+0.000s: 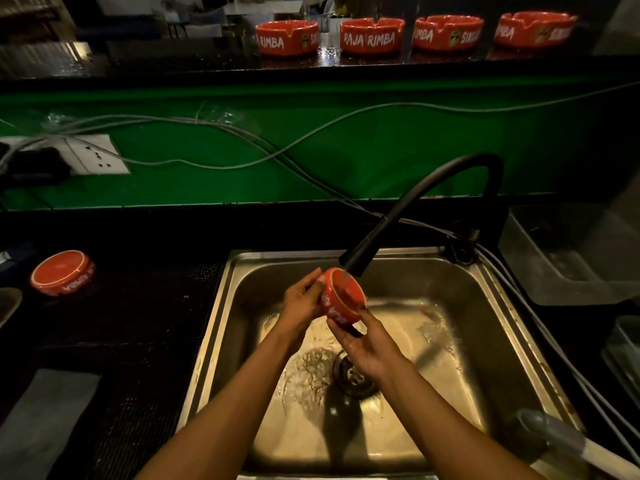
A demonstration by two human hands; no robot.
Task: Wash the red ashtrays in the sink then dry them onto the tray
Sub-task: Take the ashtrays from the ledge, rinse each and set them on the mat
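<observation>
- Ashtray (341, 299) being rinsed over the sink (460, 341), tilted on its side under the black faucet head (355, 263); it's gripped by the left hand (299, 306) and pinched from below by the right hand (363, 344).
- One washed-looking ashtray (62, 271) is laid upside down at the counter's left edge, possibly on a tray, too dark to tell tbh.
- Four ashtrays (372, 34) are lined up along the back ledge, presumably still to be washed.
</observation>
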